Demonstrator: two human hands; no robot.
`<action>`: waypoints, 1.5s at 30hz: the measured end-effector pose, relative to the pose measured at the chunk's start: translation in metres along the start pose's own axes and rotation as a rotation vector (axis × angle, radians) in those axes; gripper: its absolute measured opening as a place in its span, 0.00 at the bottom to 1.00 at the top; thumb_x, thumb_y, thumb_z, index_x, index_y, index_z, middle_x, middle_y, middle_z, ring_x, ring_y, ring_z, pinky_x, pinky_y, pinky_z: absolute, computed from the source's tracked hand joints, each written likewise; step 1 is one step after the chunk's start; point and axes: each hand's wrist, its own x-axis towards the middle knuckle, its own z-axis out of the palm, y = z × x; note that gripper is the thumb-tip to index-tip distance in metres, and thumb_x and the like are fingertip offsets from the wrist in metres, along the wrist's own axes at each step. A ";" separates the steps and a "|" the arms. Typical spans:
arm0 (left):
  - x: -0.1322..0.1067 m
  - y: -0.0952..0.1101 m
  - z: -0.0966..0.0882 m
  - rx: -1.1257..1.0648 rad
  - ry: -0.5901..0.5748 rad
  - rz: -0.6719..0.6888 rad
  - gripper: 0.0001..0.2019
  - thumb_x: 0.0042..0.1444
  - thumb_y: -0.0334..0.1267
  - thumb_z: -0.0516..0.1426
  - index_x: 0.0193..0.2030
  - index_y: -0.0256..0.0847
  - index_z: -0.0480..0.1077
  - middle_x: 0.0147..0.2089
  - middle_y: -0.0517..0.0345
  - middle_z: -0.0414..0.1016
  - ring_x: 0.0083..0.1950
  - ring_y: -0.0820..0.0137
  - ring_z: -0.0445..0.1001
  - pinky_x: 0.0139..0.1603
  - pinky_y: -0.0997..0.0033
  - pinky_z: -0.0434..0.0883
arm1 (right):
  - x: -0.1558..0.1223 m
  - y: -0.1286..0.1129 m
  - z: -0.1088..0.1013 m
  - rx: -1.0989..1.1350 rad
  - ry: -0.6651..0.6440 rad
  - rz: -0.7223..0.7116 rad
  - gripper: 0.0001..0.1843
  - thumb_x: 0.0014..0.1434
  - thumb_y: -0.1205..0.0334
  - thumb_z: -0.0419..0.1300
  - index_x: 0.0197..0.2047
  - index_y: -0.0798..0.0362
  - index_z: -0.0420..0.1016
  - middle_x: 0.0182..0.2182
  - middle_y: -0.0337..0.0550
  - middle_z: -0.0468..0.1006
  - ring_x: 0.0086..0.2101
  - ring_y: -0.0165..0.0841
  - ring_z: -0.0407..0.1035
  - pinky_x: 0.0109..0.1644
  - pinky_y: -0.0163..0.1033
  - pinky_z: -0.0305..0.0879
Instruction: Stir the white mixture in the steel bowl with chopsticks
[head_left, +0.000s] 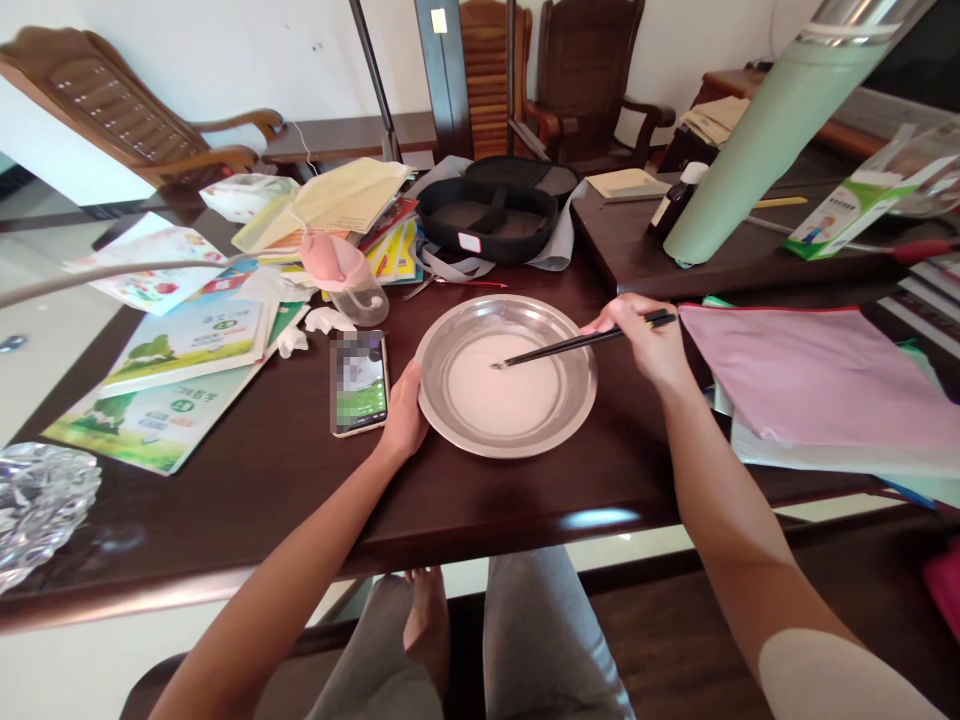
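A round metal plate (581,385) holding white liquid sits on the dark wooden table (480,500) in front of me. My left hand (405,410) rests against the plate's left rim, fingers curved round its edge. My right hand (645,335) is closed on a pair of dark chopsticks (577,345). Their tips dip into the white liquid near the plate's middle.
A phone (360,382) lies just left of the plate. Books and papers (187,350) and a pink-lidded cup (349,280) crowd the left. A black case (487,215) stands behind the plate. A pink folder (810,375) lies right, a green bottle (757,150) beyond it, a glass dish (41,510) at left.
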 end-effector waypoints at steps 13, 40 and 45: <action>0.000 0.000 0.000 0.003 0.010 0.000 0.18 0.57 0.54 0.62 0.44 0.41 0.79 0.49 0.52 0.84 0.60 0.53 0.77 0.59 0.61 0.76 | -0.001 -0.002 0.001 0.003 -0.061 0.004 0.24 0.58 0.37 0.67 0.24 0.48 0.79 0.25 0.41 0.84 0.31 0.38 0.81 0.42 0.44 0.77; -0.002 0.005 0.002 0.074 0.031 0.020 0.18 0.60 0.52 0.61 0.43 0.39 0.79 0.51 0.51 0.84 0.61 0.53 0.76 0.65 0.60 0.72 | 0.000 0.001 -0.002 0.021 -0.027 -0.029 0.22 0.61 0.41 0.67 0.24 0.49 0.79 0.24 0.41 0.83 0.30 0.37 0.81 0.41 0.42 0.75; -0.002 0.008 0.004 0.084 0.052 0.004 0.14 0.63 0.47 0.59 0.43 0.38 0.80 0.50 0.52 0.84 0.61 0.54 0.76 0.61 0.62 0.74 | 0.000 0.006 -0.004 0.102 -0.057 -0.037 0.25 0.63 0.42 0.65 0.21 0.48 0.77 0.21 0.40 0.81 0.27 0.36 0.79 0.36 0.41 0.74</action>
